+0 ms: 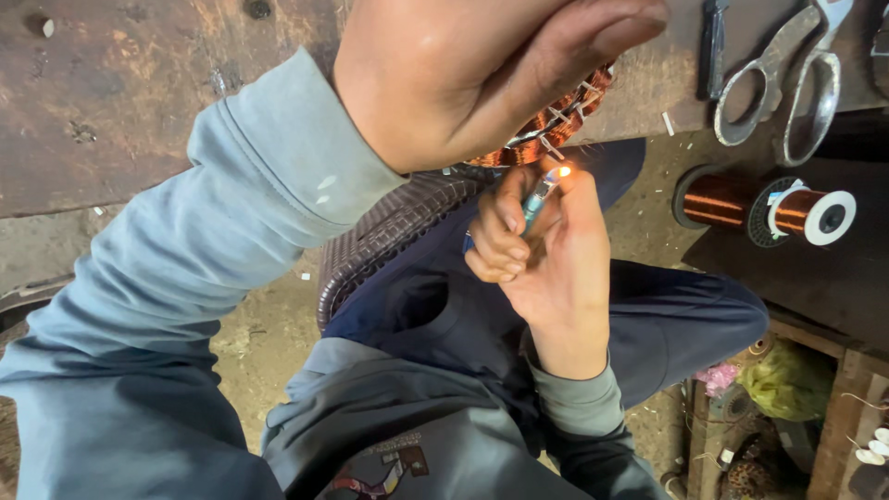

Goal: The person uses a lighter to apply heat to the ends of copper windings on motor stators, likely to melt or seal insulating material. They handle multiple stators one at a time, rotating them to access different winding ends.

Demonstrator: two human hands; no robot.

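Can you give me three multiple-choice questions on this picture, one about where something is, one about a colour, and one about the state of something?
1. Where do the scissors lie?
A. on the bench top at upper right
B. on the person's lap
C. on the dirt floor

2. What colour is the wire on the spool?
A. green
B. copper orange
C. white

3. What state is the lighter in the right hand in?
A. lying unused on the bench
B. lit, with a small flame at its tip
C. taken apart

Answers: 1 A, the scissors rest on the bench surface near the top right corner. 2 B, the wound wire shines copper orange. 3 B, a flame glows at the lighter's top, just under the copper winding that the left hand holds.
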